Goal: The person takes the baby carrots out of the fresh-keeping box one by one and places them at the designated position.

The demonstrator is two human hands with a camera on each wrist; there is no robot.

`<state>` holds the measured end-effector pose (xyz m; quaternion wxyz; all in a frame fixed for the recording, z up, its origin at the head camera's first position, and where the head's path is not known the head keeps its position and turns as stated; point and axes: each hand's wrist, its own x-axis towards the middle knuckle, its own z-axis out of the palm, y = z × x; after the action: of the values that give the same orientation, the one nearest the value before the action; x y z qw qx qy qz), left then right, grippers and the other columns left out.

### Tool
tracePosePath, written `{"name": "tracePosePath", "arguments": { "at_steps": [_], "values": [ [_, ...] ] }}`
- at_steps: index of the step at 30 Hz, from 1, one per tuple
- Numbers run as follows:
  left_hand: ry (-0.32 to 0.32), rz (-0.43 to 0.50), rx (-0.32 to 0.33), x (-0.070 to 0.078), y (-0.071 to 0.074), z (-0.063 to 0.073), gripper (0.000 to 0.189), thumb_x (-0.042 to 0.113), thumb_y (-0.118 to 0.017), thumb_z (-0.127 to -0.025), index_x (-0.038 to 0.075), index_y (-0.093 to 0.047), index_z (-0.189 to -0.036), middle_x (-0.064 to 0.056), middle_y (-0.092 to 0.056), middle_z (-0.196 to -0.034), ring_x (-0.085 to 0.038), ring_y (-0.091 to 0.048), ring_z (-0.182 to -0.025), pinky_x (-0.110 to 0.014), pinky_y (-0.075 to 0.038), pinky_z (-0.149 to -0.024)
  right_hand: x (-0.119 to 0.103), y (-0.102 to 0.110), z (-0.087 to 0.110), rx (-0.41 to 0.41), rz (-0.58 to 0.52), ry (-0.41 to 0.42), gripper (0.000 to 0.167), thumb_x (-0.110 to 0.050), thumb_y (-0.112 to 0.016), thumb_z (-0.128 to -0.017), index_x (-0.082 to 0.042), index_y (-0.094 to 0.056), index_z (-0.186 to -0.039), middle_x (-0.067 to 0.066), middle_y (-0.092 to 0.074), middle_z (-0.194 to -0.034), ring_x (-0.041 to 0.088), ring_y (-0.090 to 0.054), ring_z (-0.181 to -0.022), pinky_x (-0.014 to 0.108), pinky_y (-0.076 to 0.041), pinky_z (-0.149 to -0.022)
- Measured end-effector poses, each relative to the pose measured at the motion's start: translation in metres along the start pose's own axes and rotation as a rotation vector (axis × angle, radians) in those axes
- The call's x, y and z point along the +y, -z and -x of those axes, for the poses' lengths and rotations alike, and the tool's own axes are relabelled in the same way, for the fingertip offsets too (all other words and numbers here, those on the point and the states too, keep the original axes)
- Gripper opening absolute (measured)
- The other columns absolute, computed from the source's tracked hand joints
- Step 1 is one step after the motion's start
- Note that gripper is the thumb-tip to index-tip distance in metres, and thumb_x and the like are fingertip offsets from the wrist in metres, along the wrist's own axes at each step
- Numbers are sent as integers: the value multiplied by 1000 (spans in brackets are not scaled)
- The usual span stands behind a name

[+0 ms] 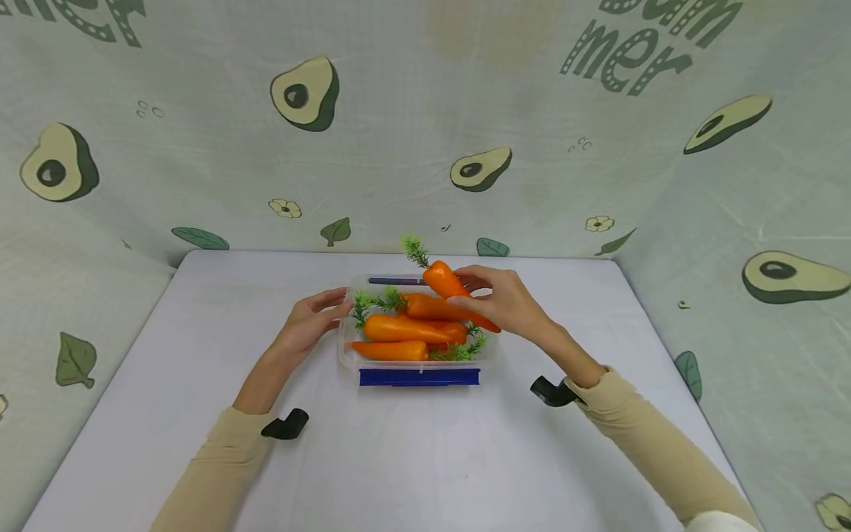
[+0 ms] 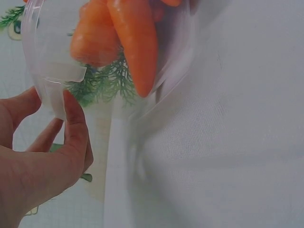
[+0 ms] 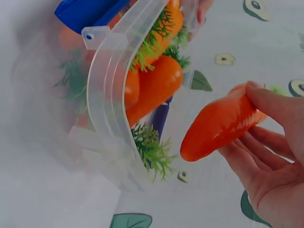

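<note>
One carrot, probably light, stiff and slick, is pinched by the right hand above the right side of the box, best gripped mid-body, while the left hand pinches the box's left end.

On the printed cloth rising behind my worktop, high above its far right corner, I read "mer" in grey-green, dotted letters. Just over it stands a line cut by my head view's top, with "um" legible. Up beyond the worktop's far left corner, I make out another clipped "mer" on the same cloth.
</note>
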<state>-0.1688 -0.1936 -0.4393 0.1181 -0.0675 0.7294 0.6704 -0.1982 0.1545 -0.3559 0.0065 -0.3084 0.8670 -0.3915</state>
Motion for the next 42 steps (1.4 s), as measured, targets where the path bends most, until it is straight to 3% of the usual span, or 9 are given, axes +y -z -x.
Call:
{"name": "tracePosePath", "arguments": {
  "at_steps": [5, 10, 19, 32, 42],
  "values": [
    [13, 9, -2, 0, 1, 0, 61, 28, -68, -101, 7, -47, -154, -15, -44, -156, -28, -55, -128, -35, -46, -110, 6, 12, 4, 81, 22, -51, 46, -14, -84, -88, 3, -67, -128, 16, -74, -115, 29, -73, -100, 44, -61, -85],
    [22, 16, -1, 0, 1, -1, 61, 28, -69, -101, 8, -47, -154, -15, -43, -156, -28, -53, -130, -40, -43, -113, 14, 24, 10, 128, 17, -162, 48, -20, -82, -91, 1, -66, -131, 17, -72, -121, 32, -72, -105, 48, -60, -87],
    [20, 13, -4, -1, 0, -1, 60, 29, -68, -101, 8, -47, -154, -15, -44, -156, -22, -56, -125, -26, -49, -104, 39, 36, 22, 184, -3, -276, 50, -24, -79, -94, 2, -64, -134, 19, -70, -123, 36, -70, -109, 50, -57, -92],
    [18, 25, -3, -1, 2, -2, 60, 28, -69, -101, 8, -48, -154, -14, -45, -155, -22, -56, -125, -24, -50, -102, 74, 30, 39, 214, 17, -473, 60, -37, -73, -97, 4, -59, -138, 25, -66, -128, 40, -64, -116, 51, -55, -97],
    [20, 41, 6, -4, 2, -4, 59, 27, -69, -101, 7, -49, -153, -14, -47, -153, -19, -58, -121, -25, -50, -102, 100, 15, 48, 195, -15, -558, 65, -41, -73, -97, 7, -58, -138, 27, -65, -130, 43, -62, -119, 51, -54, -98]
  ]
}}
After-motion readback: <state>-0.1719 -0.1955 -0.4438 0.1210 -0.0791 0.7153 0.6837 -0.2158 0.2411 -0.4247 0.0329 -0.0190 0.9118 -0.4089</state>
